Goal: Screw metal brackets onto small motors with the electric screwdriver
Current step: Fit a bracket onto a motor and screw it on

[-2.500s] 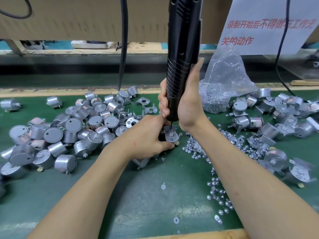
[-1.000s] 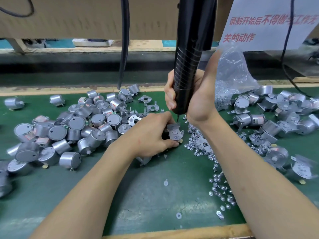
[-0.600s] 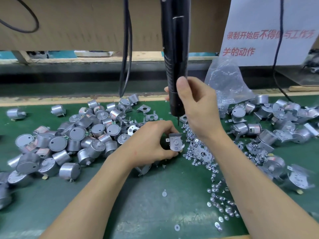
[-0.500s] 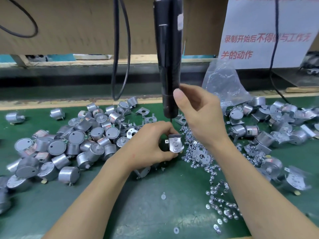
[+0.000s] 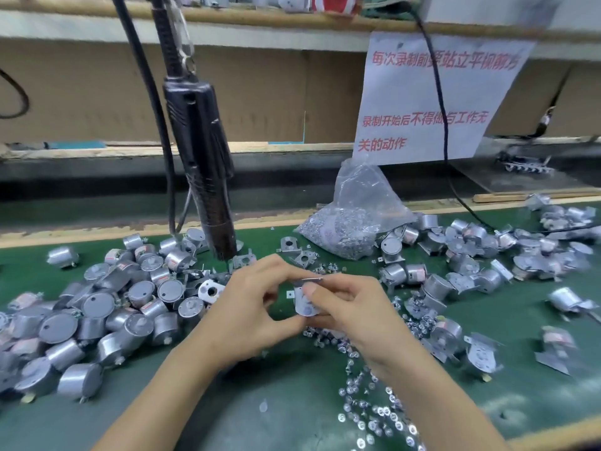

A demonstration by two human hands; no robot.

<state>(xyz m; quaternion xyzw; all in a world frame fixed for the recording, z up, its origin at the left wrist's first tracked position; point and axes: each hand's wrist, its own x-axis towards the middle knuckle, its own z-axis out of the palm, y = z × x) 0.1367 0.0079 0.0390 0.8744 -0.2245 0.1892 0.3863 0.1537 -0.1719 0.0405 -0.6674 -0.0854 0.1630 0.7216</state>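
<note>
Head view: the small motor [image 5: 304, 304] sits in mid-tabletop, lifted just off the green mat [image 5: 292, 402] between both hands. A metal bracket [image 5: 309, 280] lies across its top, seen edge-on as a thin plate. The left hand [image 5: 253, 314] pinches the motor from its left side, thumb below and fingers curled above. The right hand [image 5: 354, 310] grips it from the other side, thumb pressed on the round face and fingers curled behind.

The electric screwdriver [image 5: 205, 164] hangs free behind the left hand, tilted, its tip just above the tabletop near the far edge, with no hand on it. Loose brackets [image 5: 302, 255] lie just beyond the hands. A heap of bare motors [image 5: 113, 310] fills the left side. Bracketed motors [image 5: 471, 265] spread along the right side. A clear bag of screws [image 5: 354, 219] stands by the far edge, and loose screws [image 5: 367, 398] trail toward the near edge under the right forearm. A paper sign [image 5: 429, 99] with red writing hangs behind the bag.
</note>
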